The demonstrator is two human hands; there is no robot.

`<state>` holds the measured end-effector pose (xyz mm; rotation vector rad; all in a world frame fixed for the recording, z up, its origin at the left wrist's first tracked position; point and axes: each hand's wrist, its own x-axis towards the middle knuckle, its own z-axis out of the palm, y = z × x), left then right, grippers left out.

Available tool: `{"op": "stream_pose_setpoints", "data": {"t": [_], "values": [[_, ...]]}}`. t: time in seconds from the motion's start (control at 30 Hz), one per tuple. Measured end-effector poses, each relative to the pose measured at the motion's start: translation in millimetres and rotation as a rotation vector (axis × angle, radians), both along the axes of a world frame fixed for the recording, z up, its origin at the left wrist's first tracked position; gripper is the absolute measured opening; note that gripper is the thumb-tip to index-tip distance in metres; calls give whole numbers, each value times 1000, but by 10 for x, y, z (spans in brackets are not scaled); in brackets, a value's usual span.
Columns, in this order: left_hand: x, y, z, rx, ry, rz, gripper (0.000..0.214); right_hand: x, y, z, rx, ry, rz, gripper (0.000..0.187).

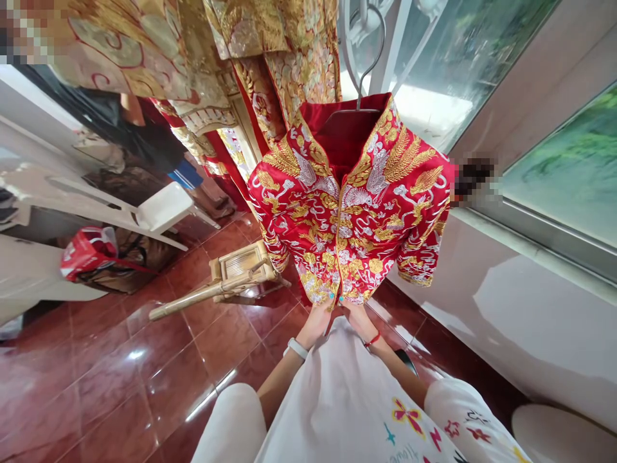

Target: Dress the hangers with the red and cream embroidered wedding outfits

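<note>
The left hand [315,323] and right hand [355,316] pinch the bottom front edges of the embroidered red jacket [357,225], suspended on a hanger [354,114]. Reddish floor tiles [120,379] stretch left past a bamboo seat [241,262] toward a red bag [81,252], contents unclear. A white grille [391,45] lines the window beyond.

Jacket [369,222] shows a red ground, densely embroidered in gold and silver-white plumes and curls, with gold edging down the front; its lining is plain red. Hanging garments [193,38] behind are gold, with red swirls at upper left. Left hand [315,321] shows a turquoise thumbnail and pale wristband [297,348]; right hand [357,316], turquoise thumbnail and red bracelet [373,339]. Shirt [328,411] is white, with multicoloured floral print. Floor tiles [116,399] are reddish-brown.
</note>
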<state>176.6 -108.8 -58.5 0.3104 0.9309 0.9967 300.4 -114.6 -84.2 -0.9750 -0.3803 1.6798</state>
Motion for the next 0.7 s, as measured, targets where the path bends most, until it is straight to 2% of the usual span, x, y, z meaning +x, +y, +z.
{"op": "stream_pose_setpoints", "data": {"t": [0.13,0.3,0.43,0.57,0.7], "values": [[5,-13,-26,0,5,19,21,-17,-2,-32,-25,-26,-18,54],[38,-25,-106,9,32,78,27,-51,-7,-32,-36,-5,-42,50],[62,-36,-144,39,91,70,29,-82,11,-13,-56,20,-65,47],[85,-31,-147,86,107,75,43,-89,56,-38,-72,-13,-152,46],[89,-30,-186,52,104,69,53,-23,83,-74,-61,-25,-158,46]]}}
